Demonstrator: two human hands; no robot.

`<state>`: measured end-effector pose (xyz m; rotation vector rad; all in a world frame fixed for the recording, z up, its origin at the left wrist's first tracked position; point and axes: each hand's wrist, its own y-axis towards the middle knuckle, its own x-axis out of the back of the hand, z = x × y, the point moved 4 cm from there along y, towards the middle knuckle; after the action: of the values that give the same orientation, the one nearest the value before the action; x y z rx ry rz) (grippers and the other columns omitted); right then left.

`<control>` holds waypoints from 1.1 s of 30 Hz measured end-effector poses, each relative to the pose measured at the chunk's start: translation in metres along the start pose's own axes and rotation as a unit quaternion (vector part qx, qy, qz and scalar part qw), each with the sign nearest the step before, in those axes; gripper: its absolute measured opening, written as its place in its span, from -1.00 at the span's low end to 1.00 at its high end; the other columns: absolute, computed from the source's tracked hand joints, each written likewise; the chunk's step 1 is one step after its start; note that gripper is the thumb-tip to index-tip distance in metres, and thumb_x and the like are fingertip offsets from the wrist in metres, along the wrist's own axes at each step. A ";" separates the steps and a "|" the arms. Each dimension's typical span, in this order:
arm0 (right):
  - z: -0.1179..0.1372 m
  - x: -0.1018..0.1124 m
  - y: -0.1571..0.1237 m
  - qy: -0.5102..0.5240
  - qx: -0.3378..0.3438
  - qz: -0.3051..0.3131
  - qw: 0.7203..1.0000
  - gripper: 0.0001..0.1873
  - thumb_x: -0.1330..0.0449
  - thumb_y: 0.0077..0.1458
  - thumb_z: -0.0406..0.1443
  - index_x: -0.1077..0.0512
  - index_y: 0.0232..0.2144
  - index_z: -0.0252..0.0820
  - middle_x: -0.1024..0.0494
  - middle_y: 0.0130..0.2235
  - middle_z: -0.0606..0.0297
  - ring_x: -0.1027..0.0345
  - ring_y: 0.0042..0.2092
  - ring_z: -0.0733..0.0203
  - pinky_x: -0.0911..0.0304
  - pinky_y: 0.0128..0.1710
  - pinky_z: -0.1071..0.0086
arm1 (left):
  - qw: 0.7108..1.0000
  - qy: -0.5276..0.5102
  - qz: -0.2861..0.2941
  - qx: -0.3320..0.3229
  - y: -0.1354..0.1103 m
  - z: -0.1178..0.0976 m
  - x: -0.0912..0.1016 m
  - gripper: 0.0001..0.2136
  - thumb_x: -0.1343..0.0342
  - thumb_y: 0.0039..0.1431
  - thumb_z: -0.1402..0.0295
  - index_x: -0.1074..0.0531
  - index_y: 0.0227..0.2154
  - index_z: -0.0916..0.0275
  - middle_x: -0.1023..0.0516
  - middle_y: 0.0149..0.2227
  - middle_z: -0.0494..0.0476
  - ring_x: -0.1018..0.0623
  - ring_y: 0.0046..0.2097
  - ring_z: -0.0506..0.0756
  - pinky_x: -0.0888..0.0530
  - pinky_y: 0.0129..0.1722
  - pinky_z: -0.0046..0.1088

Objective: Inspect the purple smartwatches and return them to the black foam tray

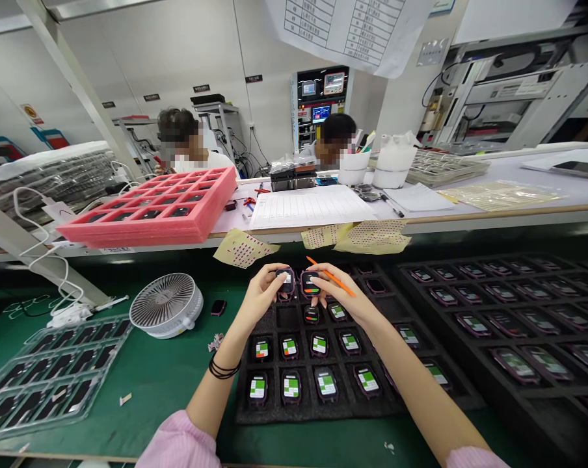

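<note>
Quick count from my bench: two hands, my left hand (259, 292) with one smartwatch (285, 281), my right hand (337, 294) with another smartwatch (310, 283) and one orange stick (332, 277). The black foam tray (274, 411) has four watches (291, 387) in its bottom row. Along the far bench edge, three sticker sheets (243, 249). Left of me, one desk fan (166, 305). Upper left, one pink foam tray (147, 208). Up top, two co-workers (201, 161).

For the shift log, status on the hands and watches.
Left hand holding a watch. Right hand holding a second watch, orange stick also in that hand. Black foam tray beneath.
</note>
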<state>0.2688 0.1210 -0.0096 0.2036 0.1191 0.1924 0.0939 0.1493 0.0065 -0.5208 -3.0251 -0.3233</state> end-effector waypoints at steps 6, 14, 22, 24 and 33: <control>0.002 0.001 0.000 0.000 0.003 -0.012 1.000 -0.65 -0.23 0.06 -0.10 -0.36 -0.18 -0.19 -0.44 -0.42 0.36 -0.43 -0.53 0.28 -0.22 -0.62 0.46 | 1.000 0.001 0.013 -0.004 0.000 0.000 0.002 -0.59 -0.12 0.13 0.10 -0.37 -0.08 0.28 -0.48 -0.38 0.08 -0.47 -0.44 -0.01 -0.30 -0.56 -0.59; 0.004 0.000 -0.001 0.008 -0.003 -0.020 1.000 -0.68 -0.20 0.09 -0.09 -0.37 -0.20 -0.19 -0.44 -0.47 0.35 -0.43 -0.53 0.23 -0.22 -0.62 0.41 | 1.000 0.006 0.013 -0.006 0.000 0.002 0.003 -0.64 -0.13 0.12 0.14 -0.38 -0.10 0.26 -0.51 -0.33 0.11 -0.47 -0.44 -0.02 -0.31 -0.55 -0.58; 0.005 0.000 -0.003 0.036 -0.014 -0.013 0.999 -0.71 -0.19 0.11 -0.13 -0.37 -0.18 -0.19 -0.46 -0.47 0.35 -0.44 -0.52 0.24 -0.21 -0.59 0.44 | 0.996 -0.073 0.008 0.041 -0.001 0.002 0.003 -0.62 -0.10 0.13 0.09 -0.42 -0.12 0.26 -0.52 -0.38 0.10 -0.50 -0.44 0.00 -0.32 -0.55 -0.57; 0.005 0.000 -0.003 0.054 -0.021 0.000 0.998 -0.71 -0.18 0.12 -0.14 -0.37 -0.17 -0.19 -0.48 -0.46 0.33 -0.44 -0.51 0.24 -0.20 -0.59 0.44 | 0.990 -0.120 0.027 0.071 -0.001 0.004 0.001 -0.62 -0.10 0.13 0.10 -0.41 -0.10 0.27 -0.54 -0.37 0.13 -0.49 -0.45 -0.01 -0.29 -0.55 -0.58; 0.003 0.001 -0.002 0.037 -0.018 0.017 0.999 -0.68 -0.21 0.10 -0.14 -0.35 -0.15 -0.17 -0.47 -0.37 0.30 -0.46 -0.48 0.23 -0.22 -0.59 0.43 | 0.999 -0.048 0.013 0.014 0.000 0.003 0.001 -0.58 -0.16 0.10 0.13 -0.37 -0.05 0.26 -0.52 -0.27 0.15 -0.51 -0.40 0.00 -0.32 -0.54 -0.58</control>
<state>0.2704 0.1183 -0.0072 0.1628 0.1852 0.2367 0.0926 0.1499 0.0035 -0.5888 -3.1076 -0.2604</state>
